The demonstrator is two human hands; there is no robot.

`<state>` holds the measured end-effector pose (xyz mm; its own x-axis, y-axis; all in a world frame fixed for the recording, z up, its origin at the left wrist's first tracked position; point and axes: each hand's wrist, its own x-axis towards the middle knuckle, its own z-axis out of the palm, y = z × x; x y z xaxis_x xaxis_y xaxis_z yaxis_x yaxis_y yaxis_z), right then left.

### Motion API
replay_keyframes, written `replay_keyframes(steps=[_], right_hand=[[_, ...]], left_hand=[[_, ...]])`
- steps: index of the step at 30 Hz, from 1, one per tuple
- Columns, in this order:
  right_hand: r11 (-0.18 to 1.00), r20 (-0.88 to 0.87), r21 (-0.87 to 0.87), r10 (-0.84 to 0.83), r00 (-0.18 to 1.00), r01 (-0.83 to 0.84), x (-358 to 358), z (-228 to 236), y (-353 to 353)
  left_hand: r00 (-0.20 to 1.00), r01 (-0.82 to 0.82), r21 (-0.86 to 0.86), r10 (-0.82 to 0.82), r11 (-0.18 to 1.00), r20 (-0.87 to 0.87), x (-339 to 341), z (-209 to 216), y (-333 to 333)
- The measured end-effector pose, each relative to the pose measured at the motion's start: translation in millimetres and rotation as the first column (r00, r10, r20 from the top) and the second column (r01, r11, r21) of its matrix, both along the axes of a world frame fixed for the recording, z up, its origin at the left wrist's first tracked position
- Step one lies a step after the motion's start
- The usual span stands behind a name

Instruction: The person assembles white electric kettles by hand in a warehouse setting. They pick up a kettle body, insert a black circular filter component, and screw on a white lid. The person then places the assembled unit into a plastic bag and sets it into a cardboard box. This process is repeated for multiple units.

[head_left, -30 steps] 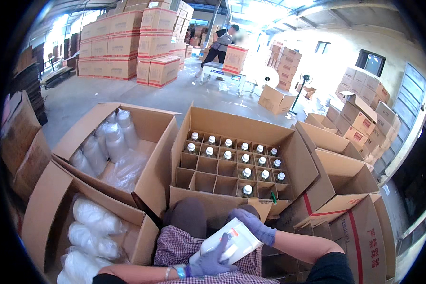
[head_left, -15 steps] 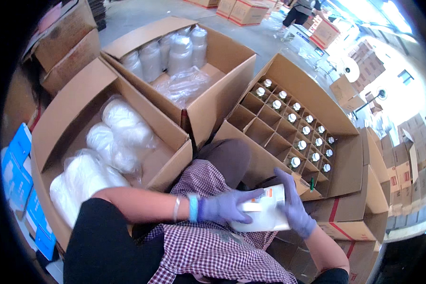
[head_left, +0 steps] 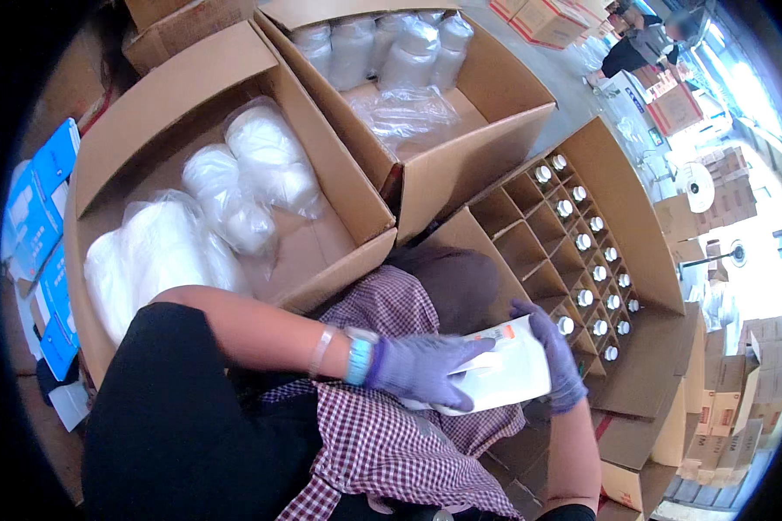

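Above my lap a white container (head_left: 520, 382), smooth-sided with a small orange-marked label, lies tilted between my purple-gloved hands. My left hand (head_left: 426, 372) is closed on its left end, thumb and forefinger apart over a narrow white strip or part whose kind I cannot make out. Around its right end wraps my right hand (head_left: 561, 358), some of its fingers hidden behind it. Close by on the right is a divided carton (head_left: 627, 217) with several white-capped bottles (head_left: 585, 298) standing in its cells; some cells on the near left hold nothing.
At left an open carton (head_left: 349, 253) holds white plastic-wrapped bundles (head_left: 265, 152). Behind it another carton (head_left: 482, 165) contains several film-wrapped cylindrical stacks (head_left: 408, 56) and loose clear film. Blue printed packages (head_left: 39, 204) lie far left. A person (head_left: 643, 48) works in the background.
My view has shifted, so the cartons sit differently in the picture. Both hands still grip the white container; its right end is now tipped up slightly.
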<state>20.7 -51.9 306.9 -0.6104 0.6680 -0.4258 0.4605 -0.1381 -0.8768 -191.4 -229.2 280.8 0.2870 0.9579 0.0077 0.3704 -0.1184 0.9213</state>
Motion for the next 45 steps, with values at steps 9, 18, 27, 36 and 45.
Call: replay_keyframes(steps=[9,18,27,36,45], right_hand=[[0.959,-0.200,0.246,-0.094,0.975,0.143,13.5,-5.1,38.4],[0.844,-0.291,0.533,0.115,0.950,0.061,6.0,53.2,-8.6],[0.380,-0.696,0.684,0.082,0.714,0.623,-30.9,40.3,-58.9],[0.550,-0.729,0.337,-0.361,0.581,0.764,-2.8,11.6,40.3],[0.422,-0.377,0.750,-0.359,0.854,0.509,1.8,-8.6,73.7]], left_hand=[[-0.119,-0.545,0.070,0.006,0.836,-0.993,-283.9,-53.4,-63.0],[0.959,0.209,-0.125,-0.178,0.970,0.219,-197.9,141.7,82.7],[0.255,0.035,0.388,-0.384,0.921,0.888,-13.0,142.8,259.8],[0.360,-0.123,0.165,-0.110,0.979,0.926,17.3,97.3,254.1],[0.756,-0.612,0.268,0.450,0.744,0.476,10.1,0.9,241.8]])
